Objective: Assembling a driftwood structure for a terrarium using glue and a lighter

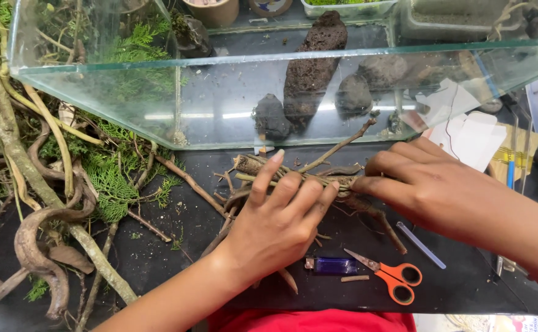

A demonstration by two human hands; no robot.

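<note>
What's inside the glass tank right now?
The glass tank holds several dark rocks, with scattered debris on its floor. Green fronds show at its left; reflections hide the far right corner.

Brown bundled twigs point(318, 178) lie on a black tabletop point(465, 283) beside orange-handled metal scissors point(388, 276), a translucent blue plastic lighter point(333, 265), green fern-like sprigs point(112, 181) and dark grey porous rocks point(309, 67).

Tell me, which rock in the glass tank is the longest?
The tall dark rock in the middle of the glass tank: it stretches far back, while the other rocks beside it are small, rounded lumps.
</note>
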